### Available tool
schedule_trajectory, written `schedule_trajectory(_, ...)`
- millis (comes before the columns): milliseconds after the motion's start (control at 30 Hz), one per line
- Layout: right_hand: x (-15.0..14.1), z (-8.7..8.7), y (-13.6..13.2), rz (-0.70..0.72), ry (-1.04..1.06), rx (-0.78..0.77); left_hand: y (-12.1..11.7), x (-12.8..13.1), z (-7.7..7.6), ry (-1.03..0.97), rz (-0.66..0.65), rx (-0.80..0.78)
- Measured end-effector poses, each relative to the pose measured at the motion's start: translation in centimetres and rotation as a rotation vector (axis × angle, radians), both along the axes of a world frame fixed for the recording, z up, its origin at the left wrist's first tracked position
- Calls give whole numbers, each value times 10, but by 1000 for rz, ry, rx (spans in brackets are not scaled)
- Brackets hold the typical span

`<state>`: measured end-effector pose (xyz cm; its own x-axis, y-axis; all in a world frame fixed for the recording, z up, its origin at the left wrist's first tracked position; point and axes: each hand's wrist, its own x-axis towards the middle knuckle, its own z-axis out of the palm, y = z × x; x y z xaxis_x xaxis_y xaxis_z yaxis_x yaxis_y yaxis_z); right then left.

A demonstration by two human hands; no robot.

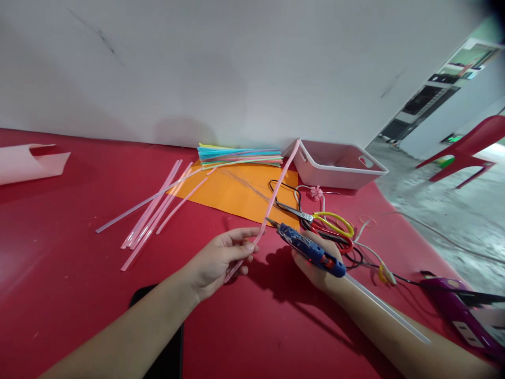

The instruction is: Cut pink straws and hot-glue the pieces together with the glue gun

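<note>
My left hand (pixel 224 258) pinches a long pink pipe cleaner (pixel 280 184) near its lower end; the strip slants up and to the right. In my right hand (pixel 315 263) is a blue hot glue gun (pixel 310 250), fingers wrapped round it. A clear glue stick (pixel 386 308) sticks out of its back along my forearm. The gun's nozzle points left, at or very close to the pink strip; whether they touch I cannot tell. Behind the gun lie scissors (pixel 333 223) with yellow and red handles.
Pink and clear sticks (pixel 158 210) lie at left. An orange sheet (pixel 236 195) bears a colourful pipe cleaner bundle (pixel 240 156). A pink basket (pixel 339 166) stands by the wall. Cables run right to a purple power strip (pixel 453 305). A black phone-like object (pixel 168 342) lies beneath my left forearm.
</note>
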<state>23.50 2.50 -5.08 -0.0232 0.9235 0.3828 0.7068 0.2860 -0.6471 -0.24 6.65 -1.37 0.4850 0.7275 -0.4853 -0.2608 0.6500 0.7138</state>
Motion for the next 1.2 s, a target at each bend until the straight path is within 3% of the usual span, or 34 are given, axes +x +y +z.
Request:
schedule_trajectory(500, 3, -2, 0, 78, 9, -18, 1, 3, 4, 61, 101, 23)
schedule_trajectory(767, 2, 6, -2, 201, 15, -34, -1, 4, 4, 67, 109, 47)
schedule_trajectory(1200, 4, -2, -1, 140, 23, -48, -1, 4, 3, 35, 81, 69)
